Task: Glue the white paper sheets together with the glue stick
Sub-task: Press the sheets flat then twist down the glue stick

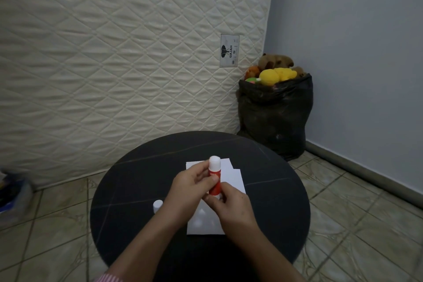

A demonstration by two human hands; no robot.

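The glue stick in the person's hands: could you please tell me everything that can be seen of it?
The glue stick is a small cylinder, seemingly plastic, with a red printed body and a white rounded top, which may be the bare glue or a cap. It is held roughly upright above the white paper sheets on the round dark table. The left hand pinches its middle; the right hand grips its base. A small white cap-like piece stands apart on the table.

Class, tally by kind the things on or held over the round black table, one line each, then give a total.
Glue stick: 1, held in both hands
Loose white cap: 1, on the table
White paper sheets: at least 2 overlapping; the hands hide part
Total: 4
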